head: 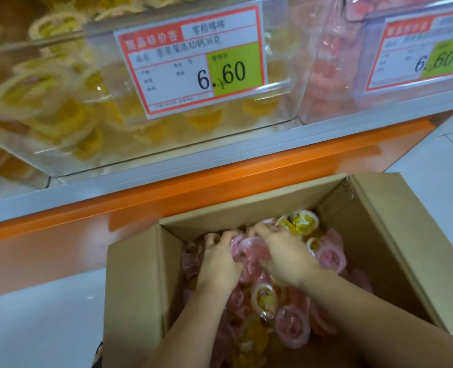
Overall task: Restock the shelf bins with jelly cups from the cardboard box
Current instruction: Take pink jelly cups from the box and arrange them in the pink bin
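An open cardboard box (384, 235) sits on the floor below the shelf, filled with pink jelly cups (330, 257) and a few yellow jelly cups (303, 221). Both my hands are down inside it. My left hand (218, 261) has its fingers curled around pink cups at the box's middle. My right hand (283, 254) grips more pink cups right beside it, the fingertips of both hands nearly touching. Above, a clear shelf bin (68, 166) holds yellow cups, and a second clear bin (326, 62) to the right holds pink cups.
An orange shelf edge (220, 179) runs between the bins and the box. Price tags (193, 59) reading 6.60 hang on the bin fronts. The box flaps stand up at the left and right. White floor tiles (47, 328) lie around the box.
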Motion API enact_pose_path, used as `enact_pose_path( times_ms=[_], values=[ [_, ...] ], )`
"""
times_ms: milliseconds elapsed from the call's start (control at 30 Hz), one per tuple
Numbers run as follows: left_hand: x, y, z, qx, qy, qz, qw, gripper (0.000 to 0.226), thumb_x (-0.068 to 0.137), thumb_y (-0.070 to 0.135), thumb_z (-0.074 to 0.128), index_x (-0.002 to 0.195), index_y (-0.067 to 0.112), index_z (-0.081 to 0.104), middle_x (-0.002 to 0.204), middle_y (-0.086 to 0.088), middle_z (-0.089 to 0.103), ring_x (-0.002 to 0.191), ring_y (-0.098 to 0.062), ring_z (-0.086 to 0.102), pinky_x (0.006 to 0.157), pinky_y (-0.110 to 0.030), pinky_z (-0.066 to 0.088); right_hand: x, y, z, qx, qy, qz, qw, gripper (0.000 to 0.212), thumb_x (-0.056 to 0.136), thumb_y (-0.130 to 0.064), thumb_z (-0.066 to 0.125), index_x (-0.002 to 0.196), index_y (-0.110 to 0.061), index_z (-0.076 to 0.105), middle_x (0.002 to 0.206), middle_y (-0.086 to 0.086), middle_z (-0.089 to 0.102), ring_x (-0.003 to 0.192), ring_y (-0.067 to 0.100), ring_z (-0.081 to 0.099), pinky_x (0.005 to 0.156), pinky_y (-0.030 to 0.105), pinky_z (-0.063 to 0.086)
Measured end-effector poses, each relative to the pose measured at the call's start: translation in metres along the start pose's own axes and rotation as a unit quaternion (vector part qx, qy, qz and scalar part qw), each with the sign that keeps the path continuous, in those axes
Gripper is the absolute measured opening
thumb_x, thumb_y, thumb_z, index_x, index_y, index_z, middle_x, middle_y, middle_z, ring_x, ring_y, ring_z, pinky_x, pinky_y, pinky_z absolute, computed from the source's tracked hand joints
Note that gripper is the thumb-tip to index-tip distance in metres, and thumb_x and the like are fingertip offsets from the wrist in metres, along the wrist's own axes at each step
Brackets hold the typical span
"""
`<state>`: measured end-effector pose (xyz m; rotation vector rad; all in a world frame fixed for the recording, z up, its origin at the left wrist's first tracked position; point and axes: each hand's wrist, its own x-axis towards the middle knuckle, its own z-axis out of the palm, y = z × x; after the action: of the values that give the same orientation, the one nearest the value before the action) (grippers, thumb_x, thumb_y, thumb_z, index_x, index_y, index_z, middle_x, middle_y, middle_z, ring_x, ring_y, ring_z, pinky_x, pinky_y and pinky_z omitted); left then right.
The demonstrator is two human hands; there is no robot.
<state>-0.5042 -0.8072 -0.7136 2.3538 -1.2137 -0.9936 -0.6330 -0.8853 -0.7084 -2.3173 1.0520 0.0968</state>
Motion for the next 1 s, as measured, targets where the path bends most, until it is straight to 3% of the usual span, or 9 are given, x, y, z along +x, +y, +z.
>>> enact_pose_path(
  times_ms=[67, 233, 333, 500, 667, 800, 833, 900, 1000],
  values=[
    [0.005, 0.003, -0.003, 0.016, -0.002, -0.022, 1.0, 0.047, 0.084, 0.021, 0.064, 0.126, 0.037, 0.05, 0.123, -0.003, 0.037, 0.115, -0.024, 0.042, 0.096, -0.022, 0.031, -0.001, 0.001, -0.002, 0.016, 0.009, 0.015, 1.0, 0.034, 0.083, -0.03, 0.064, 0.112, -0.029, 0.046, 0.119, -0.007, 0.056, 0.11, 0.021, 0.049, 0.076, 0.03, 0.041],
    [0.014, -0.001, -0.001, -0.072, -0.026, -0.009, 0.997, 0.032, 0.082, 0.016, 0.068, 0.111, 0.024, 0.058, 0.1, 0.0, 0.061, 0.091, -0.014, 0.058, 0.072, -0.015, 0.039, -0.002, 0.005, -0.005, 0.079, 0.038, 0.046, 0.995, 0.036, 0.08, -0.039, 0.071, 0.106, -0.031, 0.047, 0.108, -0.008, 0.059, 0.103, 0.018, 0.053, 0.076, 0.032, 0.045],
    [0.013, -0.001, -0.001, -0.09, -0.018, 0.001, 0.996, 0.024, 0.08, 0.016, 0.069, 0.1, 0.027, 0.06, 0.095, 0.002, 0.063, 0.084, -0.013, 0.059, 0.064, -0.013, 0.039, -0.004, 0.008, -0.009, 0.088, 0.033, 0.047, 0.994, 0.036, 0.079, -0.039, 0.072, 0.104, -0.032, 0.046, 0.106, -0.009, 0.06, 0.1, 0.016, 0.055, 0.075, 0.033, 0.048],
    [-0.005, 0.01, -0.012, -0.087, 0.037, 0.053, 0.994, 0.024, 0.077, 0.015, 0.072, 0.091, 0.031, 0.06, 0.096, 0.008, 0.057, 0.078, -0.005, 0.057, 0.069, -0.013, 0.042, -0.016, 0.008, -0.037, 0.067, 0.034, 0.032, 0.997, 0.041, 0.08, -0.04, 0.072, 0.114, -0.03, 0.051, 0.112, -0.006, 0.062, 0.104, 0.017, 0.058, 0.082, 0.034, 0.049],
    [-0.042, 0.04, -0.047, -0.101, 0.069, 0.137, 0.983, 0.032, 0.078, 0.016, 0.071, 0.094, 0.038, 0.055, 0.101, 0.014, 0.054, 0.087, 0.002, 0.053, 0.07, -0.005, 0.037, -0.044, -0.011, -0.097, 0.039, 0.04, -0.014, 0.998, 0.042, 0.076, -0.037, 0.075, 0.115, -0.028, 0.059, 0.116, -0.011, 0.061, 0.109, 0.01, 0.056, 0.091, 0.028, 0.046],
    [-0.079, 0.077, -0.079, -0.115, 0.095, 0.192, 0.97, 0.036, 0.081, 0.02, 0.068, 0.093, 0.048, 0.048, 0.104, 0.018, 0.053, 0.093, 0.01, 0.05, 0.072, -0.003, 0.036, -0.083, -0.034, -0.167, -0.061, 0.056, -0.065, 0.994, 0.037, 0.082, -0.043, 0.068, 0.115, -0.033, 0.054, 0.109, -0.019, 0.058, 0.099, 0.004, 0.055, 0.061, 0.006, 0.039],
    [-0.088, 0.089, -0.086, -0.119, 0.104, 0.215, 0.964, 0.039, 0.08, 0.019, 0.068, 0.091, 0.05, 0.046, 0.103, 0.018, 0.052, 0.092, 0.012, 0.049, 0.073, -0.001, 0.035, -0.093, -0.039, -0.185, -0.07, 0.066, -0.074, 0.993, 0.039, 0.081, -0.045, 0.068, 0.115, -0.033, 0.054, 0.111, -0.018, 0.059, 0.102, 0.006, 0.056, 0.063, 0.01, 0.04],
    [-0.107, 0.114, -0.102, -0.122, 0.133, 0.258, 0.949, 0.041, 0.079, 0.017, 0.068, 0.09, 0.05, 0.045, 0.101, 0.014, 0.053, 0.088, 0.011, 0.048, 0.072, 0.001, 0.033, -0.11, -0.049, -0.215, -0.057, 0.086, -0.093, 0.99, 0.044, 0.078, -0.042, 0.072, 0.116, -0.028, 0.058, 0.115, -0.009, 0.063, 0.107, 0.014, 0.057, 0.079, 0.026, 0.046],
    [-0.129, 0.15, -0.126, -0.13, 0.163, 0.3, 0.931, 0.039, 0.076, 0.017, 0.067, 0.089, 0.047, 0.046, 0.096, 0.009, 0.056, 0.078, 0.012, 0.05, 0.068, -0.001, 0.034, -0.138, -0.062, -0.258, -0.076, 0.13, -0.118, 0.981, 0.046, 0.079, -0.032, 0.073, 0.121, -0.022, 0.058, 0.118, -0.007, 0.061, 0.108, 0.015, 0.056, 0.083, 0.025, 0.041]
  ],
)
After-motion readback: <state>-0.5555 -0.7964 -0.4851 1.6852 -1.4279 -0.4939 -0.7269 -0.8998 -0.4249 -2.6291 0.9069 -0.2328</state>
